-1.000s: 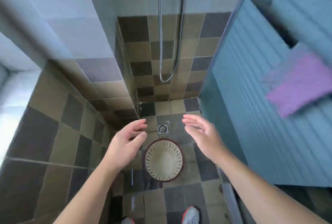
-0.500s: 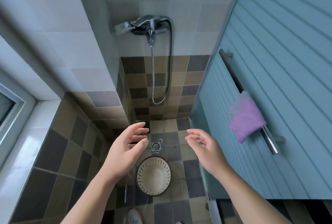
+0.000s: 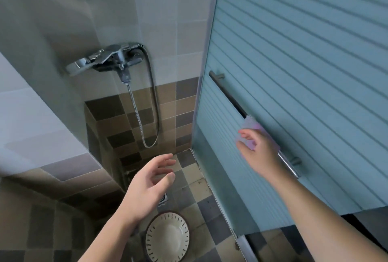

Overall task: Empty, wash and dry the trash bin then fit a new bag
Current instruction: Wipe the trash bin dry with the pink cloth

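Purple cloth (image 3: 255,128) on the door rail (image 3: 227,95) meets the right hand's (image 3: 257,154) loosely curled fingers.

We see a glossy chromed metal tap (image 3: 109,60), a ribbed frosted glass door (image 3: 294,72), a fluffy purple cloth (image 3: 257,128), matt tiled floor (image 3: 201,188), and a smooth plastic bin (image 3: 168,238).

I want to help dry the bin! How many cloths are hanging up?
1. A purple cloth hangs on the door bar on the right, with the right hand reaching onto it. More could be outside the picture.
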